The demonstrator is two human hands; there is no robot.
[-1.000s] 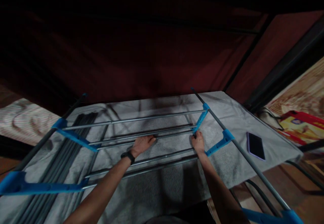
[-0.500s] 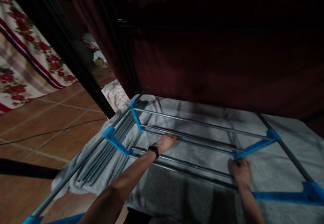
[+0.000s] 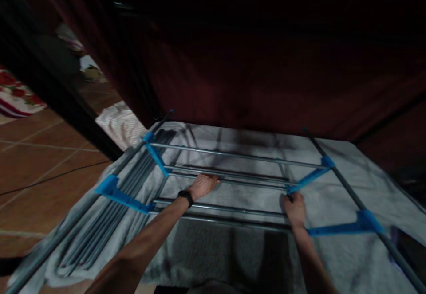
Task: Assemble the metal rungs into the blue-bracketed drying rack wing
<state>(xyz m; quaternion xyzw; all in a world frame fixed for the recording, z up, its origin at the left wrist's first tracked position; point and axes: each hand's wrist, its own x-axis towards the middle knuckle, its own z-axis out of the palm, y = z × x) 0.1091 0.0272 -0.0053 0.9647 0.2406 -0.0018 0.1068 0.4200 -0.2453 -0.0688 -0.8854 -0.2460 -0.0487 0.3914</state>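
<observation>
While spread over a grey towel (image 3: 213, 249), left hand (image 3: 203, 184) flat on a rack rod (image 3: 229, 181), fingers loose. Right hand (image 3: 294, 208) closed around a blue connector (image 3: 308, 178). Spare rods (image 3: 109, 223) left, loose.

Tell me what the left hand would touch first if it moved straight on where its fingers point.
The left hand points right along the metal rods; probably the blue connector near the right hand, though depth is unclear.
</observation>
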